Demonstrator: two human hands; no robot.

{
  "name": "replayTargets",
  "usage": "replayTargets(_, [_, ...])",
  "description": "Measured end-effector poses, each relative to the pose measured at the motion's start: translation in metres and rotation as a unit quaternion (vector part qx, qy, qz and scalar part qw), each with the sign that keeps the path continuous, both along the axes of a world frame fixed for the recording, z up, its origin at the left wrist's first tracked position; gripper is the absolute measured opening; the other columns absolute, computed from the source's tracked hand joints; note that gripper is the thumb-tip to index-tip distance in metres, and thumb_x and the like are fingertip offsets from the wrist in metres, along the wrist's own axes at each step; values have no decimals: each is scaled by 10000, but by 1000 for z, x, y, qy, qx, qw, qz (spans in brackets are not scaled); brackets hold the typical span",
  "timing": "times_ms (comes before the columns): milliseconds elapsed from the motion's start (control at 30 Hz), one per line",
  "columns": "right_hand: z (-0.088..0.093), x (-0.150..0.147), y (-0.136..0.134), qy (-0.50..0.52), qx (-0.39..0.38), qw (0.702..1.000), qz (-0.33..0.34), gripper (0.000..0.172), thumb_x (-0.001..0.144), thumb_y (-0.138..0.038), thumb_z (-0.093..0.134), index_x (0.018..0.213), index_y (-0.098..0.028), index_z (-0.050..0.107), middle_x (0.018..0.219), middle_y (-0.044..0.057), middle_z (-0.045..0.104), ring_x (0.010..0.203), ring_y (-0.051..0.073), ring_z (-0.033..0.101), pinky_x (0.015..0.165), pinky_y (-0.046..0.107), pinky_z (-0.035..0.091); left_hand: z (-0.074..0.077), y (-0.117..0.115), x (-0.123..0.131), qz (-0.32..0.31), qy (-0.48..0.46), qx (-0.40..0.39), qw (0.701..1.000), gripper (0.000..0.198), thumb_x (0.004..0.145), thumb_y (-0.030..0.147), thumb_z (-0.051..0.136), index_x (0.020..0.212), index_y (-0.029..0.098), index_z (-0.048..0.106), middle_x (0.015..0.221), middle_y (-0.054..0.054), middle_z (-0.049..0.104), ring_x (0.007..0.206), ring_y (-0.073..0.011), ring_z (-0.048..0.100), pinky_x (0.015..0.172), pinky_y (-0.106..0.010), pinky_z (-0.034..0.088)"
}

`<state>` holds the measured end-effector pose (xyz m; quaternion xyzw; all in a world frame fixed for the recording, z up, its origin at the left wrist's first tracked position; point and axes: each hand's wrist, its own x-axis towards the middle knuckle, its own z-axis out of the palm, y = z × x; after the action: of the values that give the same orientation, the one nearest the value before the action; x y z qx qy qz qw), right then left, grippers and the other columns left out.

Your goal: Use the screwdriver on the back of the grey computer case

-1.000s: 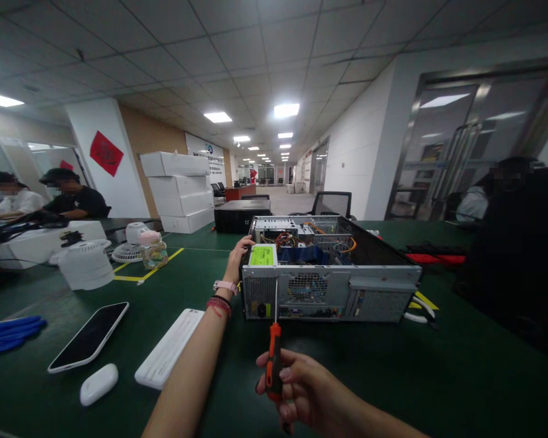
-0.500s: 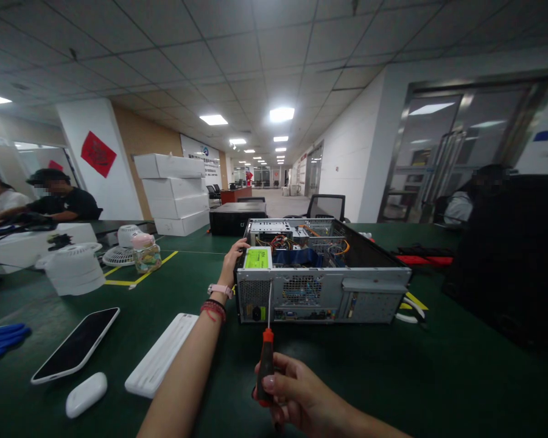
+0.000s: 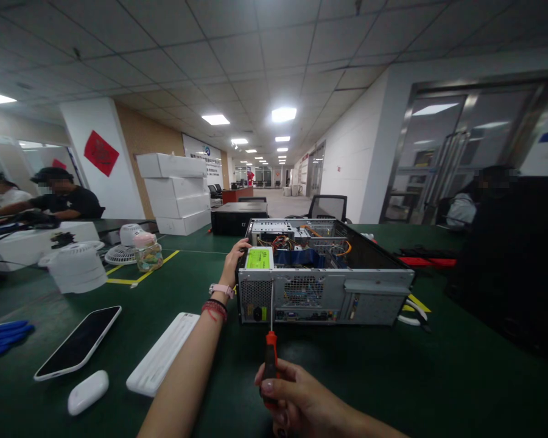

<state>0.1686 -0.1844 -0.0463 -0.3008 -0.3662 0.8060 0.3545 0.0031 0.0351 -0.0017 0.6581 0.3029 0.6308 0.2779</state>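
An opened computer case [image 3: 379, 292] lies on its side on the green table, its back panel facing me. My left hand [image 3: 234, 260] grips its left edge, with the fingers over the top beside the power supply [image 3: 259, 258] and its green label. In my right hand [image 3: 290, 389] is a screwdriver [image 3: 271, 362] with a black and red handle, pinched between thumb and fingers. Its shaft points up and away from me, with the tip at the back panel beside the power supply's vent. Whether the tip sits in a screw is too small to tell.
Left of my arm lie a white power bank [image 3: 158, 359], a phone [image 3: 78, 344], a white earphone case [image 3: 88, 392] and blue gloves [image 3: 2, 339]. Small fans [image 3: 75, 267] and a jar [image 3: 148, 252] stand behind. Pliers [image 3: 415, 311] lie right of the case. People sit farther off.
The whole view has shifted slightly. My right hand's fingers have shifted a little on the screwdriver's handle; the tip stays at the back panel. My left hand keeps its place on the case.
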Motion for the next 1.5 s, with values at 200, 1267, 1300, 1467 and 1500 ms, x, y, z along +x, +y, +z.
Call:
replayTargets(200, [4, 1, -1, -3, -6, 1000, 8, 317, 596, -246, 679, 879, -119, 614, 771, 32, 616, 551, 60, 505, 483, 191, 348, 2, -4, 1, 15, 3, -2, 1000, 266, 749, 237, 365, 818, 148, 606, 1230, -108, 565, 1205, -252, 473, 1050, -362, 307])
replayTargets(1267, [4, -1, -5, -23, 2, 1000, -9, 380, 597, -338, 762, 855, -148, 556, 652, -46, 510, 514, 40, 451, 495, 185, 340, 2, -3, -1, 15, 13, 4, 1000, 269, 775, 236, 360, 837, 148, 607, 1244, -102, 560, 1208, -249, 471, 1058, -380, 310])
replayTargets(1300, [4, 0, -4, -29, 2, 1000, -9, 374, 605, -341, 758, 863, -143, 574, 662, -40, 511, 533, 45, 459, 502, 186, 343, 2, -3, -1, 15, 13, 3, 1000, 267, 774, 239, 363, 835, 150, 607, 1244, -101, 561, 1208, -249, 471, 1059, -381, 309])
replayTargets(1467, [4, 0, -4, -35, 6, 999, -9, 344, 612, -328, 748, 870, -139, 622, 733, -11, 534, 583, 63, 478, 516, 205, 356, 2, -5, -1, 13, 14, 0, 1000, 274, 776, 255, 361, 840, 151, 606, 1255, -102, 553, 1211, -256, 469, 1053, -389, 320])
replayTargets(1500, [5, 0, -4, -30, 6, 1000, -8, 340, 610, -322, 746, 868, -135, 626, 750, -3, 541, 591, 67, 484, 519, 209, 360, 3, -5, -1, 14, 14, 0, 1000, 273, 775, 254, 362, 839, 153, 607, 1253, -99, 555, 1211, -257, 469, 1052, -389, 322])
